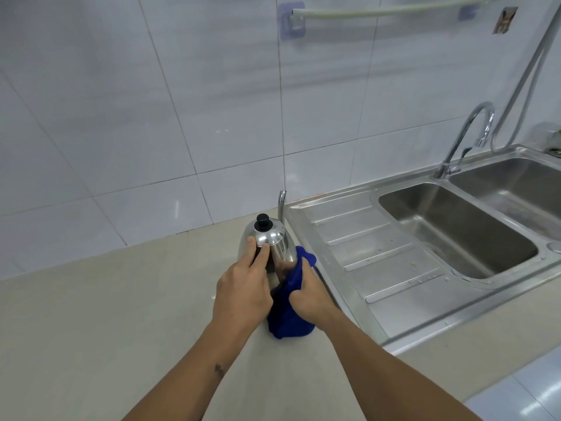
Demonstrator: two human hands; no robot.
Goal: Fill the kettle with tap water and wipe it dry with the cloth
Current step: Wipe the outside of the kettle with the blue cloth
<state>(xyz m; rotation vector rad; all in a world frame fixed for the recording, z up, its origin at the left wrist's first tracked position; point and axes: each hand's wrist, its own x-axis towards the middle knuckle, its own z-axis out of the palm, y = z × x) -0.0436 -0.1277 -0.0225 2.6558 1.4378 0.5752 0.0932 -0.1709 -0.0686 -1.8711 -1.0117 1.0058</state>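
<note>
A shiny steel kettle (274,241) with a black lid knob and a thin upright spout stands on the beige counter (106,314), just left of the sink's drainboard. My left hand (243,287) rests on the kettle's near side, fingers pressed against the lid's edge. My right hand (309,294) grips a blue cloth (288,314) and presses it against the kettle's right side. The cloth hangs down to the counter and hides the kettle's lower right part. The handle is hidden behind my hands.
A steel double sink (455,232) with a ribbed drainboard (373,256) lies to the right. A curved tap (467,138) stands at its back edge beside a hose. White wall tiles rise behind, with a towel rail (388,10) high up.
</note>
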